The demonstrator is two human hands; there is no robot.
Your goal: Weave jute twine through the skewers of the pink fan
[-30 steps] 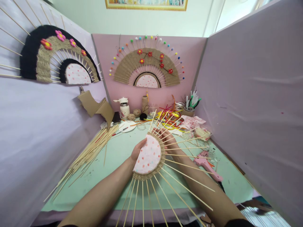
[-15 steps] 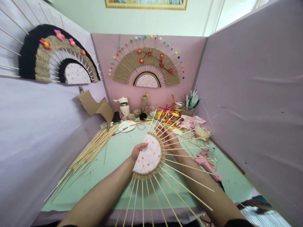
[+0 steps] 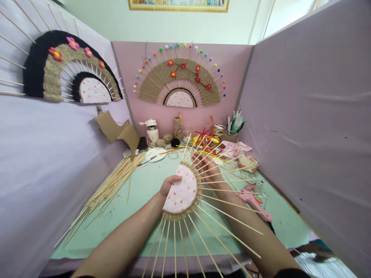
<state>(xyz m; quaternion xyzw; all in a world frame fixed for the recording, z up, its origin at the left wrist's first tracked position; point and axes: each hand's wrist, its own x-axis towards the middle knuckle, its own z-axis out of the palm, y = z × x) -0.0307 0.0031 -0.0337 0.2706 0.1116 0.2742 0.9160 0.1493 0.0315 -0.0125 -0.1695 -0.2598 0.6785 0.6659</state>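
"Pink-dotted cloth covers that half-disc [image 3: 182,189]. How's it held?"

"Above the middle of the table, tilted, straight edge in the left hand [image 3: 167,186], thumb across the cloth. The right hand [image 3: 211,172] sits behind the upper spokes [image 3: 228,190], fingers loosely bent; whether they pinch anything, I can't tell."

"What makes for good handling?"

"I'd say a firm thumb but no squeezing, so the disc won't bend. Fingers should work close to the woven band [image 3: 199,185], where the spokes are steadiest; pushing on the tips could splay them. Even tension would suit the weave."

"And the surface?"

"Pale green [image 3: 147,173], with loose sticks [image 3: 107,189] heaped on the left, a pink glue gun [image 3: 255,202] on the right, and twine balls and a white bottle [image 3: 152,135] towards the back."

"The room?"

"Lilac and pink partitions [image 3: 124,65], two flowered fans [image 3: 150,85] hung on them, and a gold-framed picture [image 3: 179,9] up on the wall beyond."
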